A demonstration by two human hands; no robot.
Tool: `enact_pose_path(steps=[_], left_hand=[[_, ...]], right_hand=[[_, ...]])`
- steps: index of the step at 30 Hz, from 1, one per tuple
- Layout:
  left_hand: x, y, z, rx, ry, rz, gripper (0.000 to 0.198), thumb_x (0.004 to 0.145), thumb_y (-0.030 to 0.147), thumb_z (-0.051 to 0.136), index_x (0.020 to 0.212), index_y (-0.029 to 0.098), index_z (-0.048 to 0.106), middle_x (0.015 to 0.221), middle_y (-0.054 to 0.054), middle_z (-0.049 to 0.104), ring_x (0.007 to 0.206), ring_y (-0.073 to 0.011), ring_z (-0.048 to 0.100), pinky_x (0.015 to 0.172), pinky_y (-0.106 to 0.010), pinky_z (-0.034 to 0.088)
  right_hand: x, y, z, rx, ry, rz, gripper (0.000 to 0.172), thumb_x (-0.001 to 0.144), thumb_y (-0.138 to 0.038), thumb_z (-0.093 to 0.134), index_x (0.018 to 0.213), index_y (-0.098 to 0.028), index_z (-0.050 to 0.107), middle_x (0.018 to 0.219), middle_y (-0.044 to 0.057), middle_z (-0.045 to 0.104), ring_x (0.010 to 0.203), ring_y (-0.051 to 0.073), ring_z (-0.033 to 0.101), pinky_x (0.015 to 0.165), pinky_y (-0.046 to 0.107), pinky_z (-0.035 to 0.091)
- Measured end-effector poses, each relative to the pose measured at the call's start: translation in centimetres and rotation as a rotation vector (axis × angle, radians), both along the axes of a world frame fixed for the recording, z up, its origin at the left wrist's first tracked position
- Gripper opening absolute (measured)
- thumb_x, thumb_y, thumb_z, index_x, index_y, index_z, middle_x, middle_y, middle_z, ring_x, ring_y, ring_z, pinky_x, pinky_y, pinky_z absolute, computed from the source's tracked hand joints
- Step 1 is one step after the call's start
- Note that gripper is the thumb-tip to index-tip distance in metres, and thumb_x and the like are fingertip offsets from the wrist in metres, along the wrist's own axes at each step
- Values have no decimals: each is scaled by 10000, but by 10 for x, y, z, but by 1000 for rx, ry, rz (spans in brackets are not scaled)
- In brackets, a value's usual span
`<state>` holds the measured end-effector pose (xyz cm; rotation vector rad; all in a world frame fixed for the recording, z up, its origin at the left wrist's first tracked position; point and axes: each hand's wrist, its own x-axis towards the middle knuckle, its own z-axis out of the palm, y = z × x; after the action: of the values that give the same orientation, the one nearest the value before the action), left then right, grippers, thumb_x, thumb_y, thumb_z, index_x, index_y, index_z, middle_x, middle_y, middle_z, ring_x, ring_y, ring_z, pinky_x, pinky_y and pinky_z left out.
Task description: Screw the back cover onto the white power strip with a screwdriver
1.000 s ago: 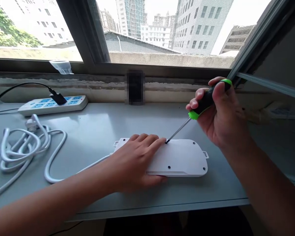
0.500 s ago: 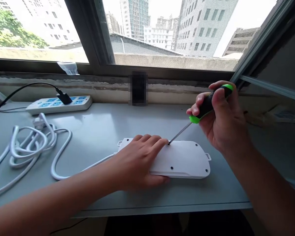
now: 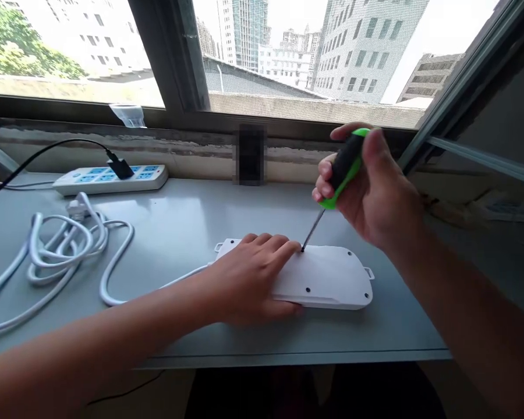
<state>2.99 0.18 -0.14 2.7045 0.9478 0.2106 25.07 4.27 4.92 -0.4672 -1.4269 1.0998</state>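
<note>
On the power strip [image 3: 327, 279], left fingers [image 3: 266, 247] spread, right fingers [image 3: 325, 177] grip a screwdriver [image 3: 344, 163]

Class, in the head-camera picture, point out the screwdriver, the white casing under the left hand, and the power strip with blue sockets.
green-and-black screwdriver [image 3: 344, 166], head view, on the handle.
white plastic casing [image 3: 327, 279], head view, on its flat face.
power strip with blue sockets [image 3: 91, 181], head view, on its socket face.

Upper-floor room with a grey ledge [image 3: 179, 215], screened window [image 3: 271, 99], high-rise towers [image 3: 367, 52] outside
</note>
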Motion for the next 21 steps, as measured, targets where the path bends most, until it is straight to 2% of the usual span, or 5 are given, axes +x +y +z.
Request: enact_pose_path(steps=[4, 9, 15, 18, 21], left_hand=[[0, -1, 1, -8, -11, 20, 742, 863, 572, 807, 1415, 183, 500, 1387, -141, 654, 1242, -374, 622, 1087, -511, 433], [-1, 0, -2, -11, -28, 31, 743, 833, 598, 820, 1377, 188, 522, 1321, -130, 686, 1189, -371, 649, 1047, -500, 453], [-1, 1, -4, -5, -38, 22, 846, 852, 621, 788, 1483, 160, 462, 1364, -158, 675, 1209, -379, 649, 1049, -492, 456], [-1, 1, -3, -13, -34, 17, 847, 864, 623, 769, 1498, 157, 456, 1382, -155, 669, 1212, -378, 647, 1053, -508, 461], [-1, -1, -1, -17, -19, 33, 857, 857, 602, 787, 1506, 147, 461, 1384, -157, 666, 1224, -383, 638, 1072, -523, 456]], right_hand=[[-12, 5, 17, -41, -186, 104, 388, 877, -512, 839, 948, -252, 560, 883, -19, 651, 684, 113, 618, 661, 305, 574], [-23, 5, 16, -41, -115, 131, 425, 938, -675, 688, 1039, -264, 660, 676, -41, 478, 513, 87, 369, 469, 268, 344], [-11, -2, 10, -2, -46, 23, 365, 920, -602, 750, 878, -258, 632, 826, 1, 601, 647, 112, 540, 559, 277, 484], [-5, -4, 12, -36, -48, 10, 419, 889, -559, 804, 835, -258, 518, 689, -43, 469, 502, 86, 384, 457, 262, 359], [-5, -5, 14, -64, -63, 68, 414, 941, -678, 664, 979, -266, 656, 642, -43, 376, 479, 100, 323, 444, 302, 336]])
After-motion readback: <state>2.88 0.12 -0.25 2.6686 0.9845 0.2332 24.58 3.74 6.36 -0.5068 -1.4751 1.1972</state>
